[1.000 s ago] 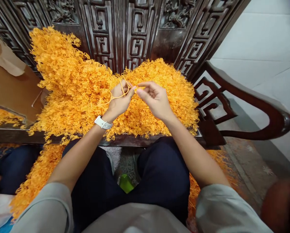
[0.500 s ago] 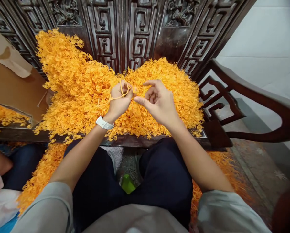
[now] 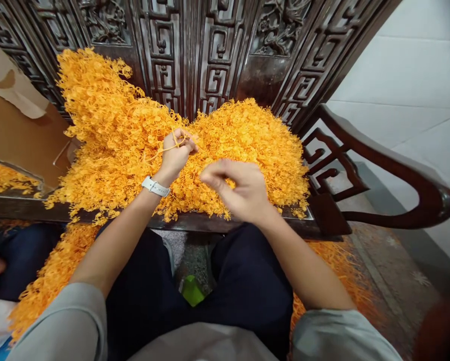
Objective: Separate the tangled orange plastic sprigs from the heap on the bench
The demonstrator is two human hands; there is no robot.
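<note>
- A carved dark bench back rises at your twelve o'clock.
- Cardboard stands toward ten.
- An orange heap spreads over the seat from ten to three.
- Your left hand, at ten, pinches an orange strand crossing its back.
- Your right hand, at four from the left, curls thumb toward forefinger; I cannot tell whether they pinch anything.
- The armrest curves at three.

The back edge of a dark wooden bench is being lined by a carved backrest, and its right end is being bounded by a curved armrest. Beyond that end, a greyish floor is being bordered by a pale tiled wall. Light is being reflected by the polished wood.
</note>
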